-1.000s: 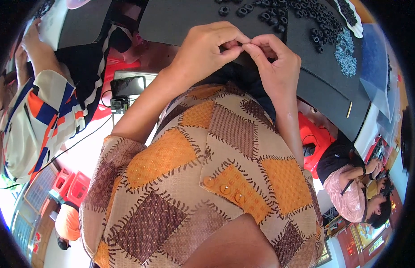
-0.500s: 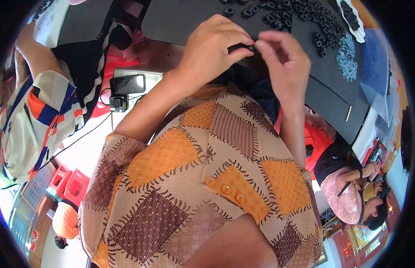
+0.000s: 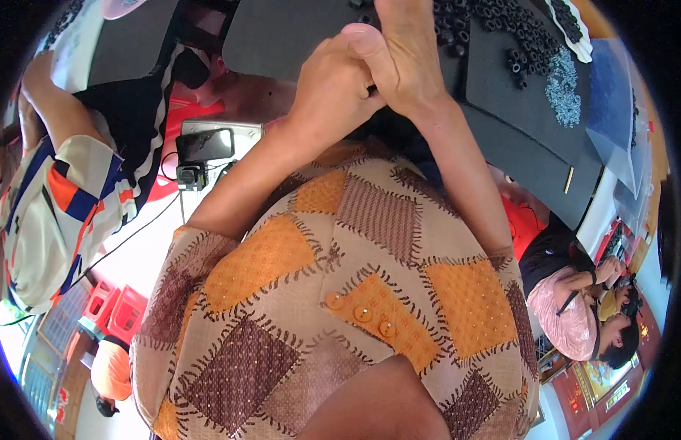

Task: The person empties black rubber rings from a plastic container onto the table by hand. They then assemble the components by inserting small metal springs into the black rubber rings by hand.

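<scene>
Seemingly midway: the left hand [image 3: 339,82] is curled round a dark piece [image 3: 371,90], the right hand's [image 3: 412,70] grip I cannot tell, and loose black rings [image 3: 494,22] remain toward one o'clock.

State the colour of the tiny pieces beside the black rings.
The tiny pieces are light blue; head view.

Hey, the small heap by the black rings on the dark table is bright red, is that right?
No, it's not red: the small heap by the black rings on the dark table is pale blue, as the head view shows.
</scene>
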`<action>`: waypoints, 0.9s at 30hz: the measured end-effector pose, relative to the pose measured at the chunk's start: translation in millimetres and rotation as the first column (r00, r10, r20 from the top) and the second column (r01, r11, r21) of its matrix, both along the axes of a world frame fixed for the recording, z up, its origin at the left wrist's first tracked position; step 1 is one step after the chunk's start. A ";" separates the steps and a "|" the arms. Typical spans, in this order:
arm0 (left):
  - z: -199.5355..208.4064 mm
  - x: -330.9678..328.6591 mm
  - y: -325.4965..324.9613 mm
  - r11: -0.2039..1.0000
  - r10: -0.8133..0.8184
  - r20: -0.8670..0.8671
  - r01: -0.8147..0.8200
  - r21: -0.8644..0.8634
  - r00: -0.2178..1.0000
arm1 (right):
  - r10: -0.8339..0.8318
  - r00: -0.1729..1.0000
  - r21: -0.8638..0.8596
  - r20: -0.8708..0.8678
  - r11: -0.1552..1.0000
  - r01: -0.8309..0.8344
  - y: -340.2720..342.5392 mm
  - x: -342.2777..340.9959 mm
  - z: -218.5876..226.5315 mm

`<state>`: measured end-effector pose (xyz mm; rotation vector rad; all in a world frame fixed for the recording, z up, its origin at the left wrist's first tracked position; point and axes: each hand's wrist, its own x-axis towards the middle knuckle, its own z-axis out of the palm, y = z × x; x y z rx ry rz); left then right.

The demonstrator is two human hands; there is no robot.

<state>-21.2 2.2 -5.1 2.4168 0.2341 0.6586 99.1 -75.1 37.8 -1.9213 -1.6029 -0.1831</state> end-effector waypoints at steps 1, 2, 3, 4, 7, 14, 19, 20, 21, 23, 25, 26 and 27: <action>1.4 0.6 0.4 1.000 -0.003 0.000 0.003 -0.002 1.000 | -0.003 1.000 -0.002 0.000 1.000 0.003 -0.6 1.8 -1.9; 3.9 1.8 1.1 1.000 -0.028 0.026 0.028 0.008 0.999 | 0.062 0.992 0.142 -0.109 0.989 -0.046 -0.3 3.9 -5.4; 5.9 3.1 1.7 0.998 -0.054 0.052 0.053 0.019 0.997 | 0.140 0.969 0.288 -0.205 0.955 -0.077 -1.0 6.0 -6.2; 4.7 4.6 2.6 0.999 -0.047 0.054 0.046 0.021 0.997 | 0.147 0.968 0.290 -0.203 0.953 -0.084 -4.4 6.2 -3.3; 3.3 5.8 2.9 0.993 -0.097 0.165 0.107 -0.058 0.982 | 0.081 0.843 0.426 -0.532 0.886 0.184 -23.2 10.1 1.7; 38.8 -1.9 17.5 0.452 -0.255 0.048 0.163 -0.877 0.966 | 0.066 0.860 0.152 -0.506 0.988 0.014 -70.0 -5.1 16.9; 31.6 4.5 13.6 0.172 -0.398 0.102 0.183 -0.968 0.912 | 0.085 0.924 0.164 -0.374 0.986 -0.024 -73.3 -3.9 11.3; 30.1 4.6 11.8 0.176 -0.401 0.098 0.182 -0.967 0.911 | 0.083 0.926 0.182 -0.369 0.983 -0.015 -74.7 -3.3 9.2; 29.1 4.6 10.0 0.130 -0.388 0.109 0.172 -0.977 0.915 | 0.082 0.925 0.187 -0.371 0.982 -0.013 -76.3 -3.1 8.3; 29.6 6.9 8.4 0.085 -0.380 0.119 0.162 -0.983 0.917 | 0.107 0.883 0.239 -0.457 0.971 0.006 -79.6 -1.3 7.4; 32.0 7.7 8.8 0.155 -0.449 0.083 0.168 -0.973 0.890 | 0.115 0.865 0.254 -0.488 0.967 0.015 -82.2 0.8 2.2; 33.8 8.8 8.1 0.157 -0.455 0.083 0.171 -0.973 0.887 | 0.124 0.846 0.266 -0.518 0.964 0.021 -83.7 1.6 -0.1; 36.2 9.6 7.0 0.156 -0.466 0.060 0.148 -0.977 0.883 | 0.120 0.848 0.270 -0.516 0.962 0.028 -85.6 1.6 -1.0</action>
